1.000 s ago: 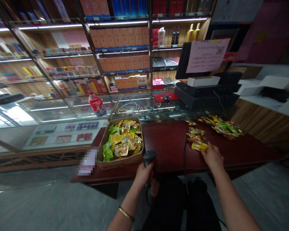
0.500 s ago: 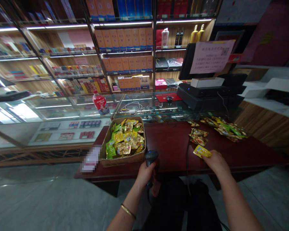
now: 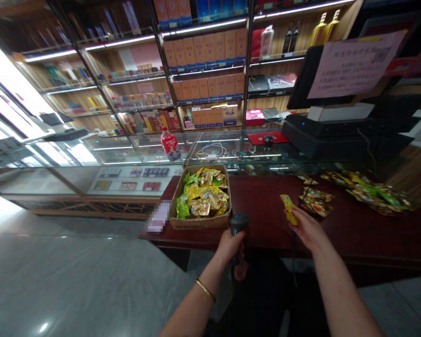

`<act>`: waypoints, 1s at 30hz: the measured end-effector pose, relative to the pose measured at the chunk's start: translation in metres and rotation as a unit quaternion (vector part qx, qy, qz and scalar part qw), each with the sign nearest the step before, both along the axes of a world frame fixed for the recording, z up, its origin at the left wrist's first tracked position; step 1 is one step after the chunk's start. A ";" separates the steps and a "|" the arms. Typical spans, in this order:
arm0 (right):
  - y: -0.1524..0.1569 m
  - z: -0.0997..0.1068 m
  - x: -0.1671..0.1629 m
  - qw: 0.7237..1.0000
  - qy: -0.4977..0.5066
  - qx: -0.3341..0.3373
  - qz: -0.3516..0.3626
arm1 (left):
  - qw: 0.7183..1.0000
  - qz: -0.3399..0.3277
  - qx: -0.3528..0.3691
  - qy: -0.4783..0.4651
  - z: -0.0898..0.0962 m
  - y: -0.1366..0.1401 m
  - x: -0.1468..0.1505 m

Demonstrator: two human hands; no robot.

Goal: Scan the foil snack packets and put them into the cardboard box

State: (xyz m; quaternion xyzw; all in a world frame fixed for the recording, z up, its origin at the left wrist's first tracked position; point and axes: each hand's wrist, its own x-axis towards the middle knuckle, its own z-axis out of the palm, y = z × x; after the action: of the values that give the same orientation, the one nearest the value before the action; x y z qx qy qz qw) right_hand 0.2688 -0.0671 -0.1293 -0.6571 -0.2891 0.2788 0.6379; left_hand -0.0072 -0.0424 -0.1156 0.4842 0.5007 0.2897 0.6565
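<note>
My left hand (image 3: 230,245) is wrapped round the handle of a dark barcode scanner (image 3: 239,221), held upright at the front edge of the red-brown table (image 3: 259,201). Between the fingertips and thumb of my right hand (image 3: 308,228) is a yellow snack packet (image 3: 289,209), tilted on edge above the table. Left of the scanner, an open cardboard box (image 3: 199,223) holds many gold, yellow and green packets. Just beyond my right hand lies a small pile of gold packets (image 3: 315,200). A larger pile of gold and green packets (image 3: 375,192) spreads farther right.
A glass display counter (image 3: 231,140) runs behind the table, carrying a red-labelled bottle (image 3: 170,144), a mouse (image 3: 268,139) and a monitor (image 3: 305,77) with a paper sheet on it. A pinkish paper (image 3: 159,216) lies at the table's left corner. Stocked shelves line the wall.
My right hand has lifted the yellow packet and turned it from nearly flat to steep, bringing it nearer the scanner. My left hand still holds the scanner. The view has swung left.
</note>
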 end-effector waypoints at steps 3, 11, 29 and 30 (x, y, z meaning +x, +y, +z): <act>0.029 -0.009 -0.037 0.993 0.104 0.046 0.022 | 1.000 0.002 -0.003 0.001 -0.002 0.000 0.000; 0.039 -0.040 -0.073 0.996 -0.042 0.052 0.062 | 1.000 0.002 0.007 -0.007 0.000 -0.003 -0.002; 0.043 -0.046 -0.072 0.995 -0.010 0.062 0.084 | 0.994 -0.035 0.044 -0.096 0.047 -0.030 -0.010; 0.043 -0.046 -0.072 0.994 -0.011 0.064 0.083 | 0.994 -0.035 0.045 -0.092 0.051 -0.031 -0.010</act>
State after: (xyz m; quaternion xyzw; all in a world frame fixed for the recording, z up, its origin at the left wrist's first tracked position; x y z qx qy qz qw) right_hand 0.1964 -0.0242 -0.1752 -0.5914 -0.3667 0.3049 0.6503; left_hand -0.0169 -0.0733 -0.0643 0.5021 0.4069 0.3322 0.6870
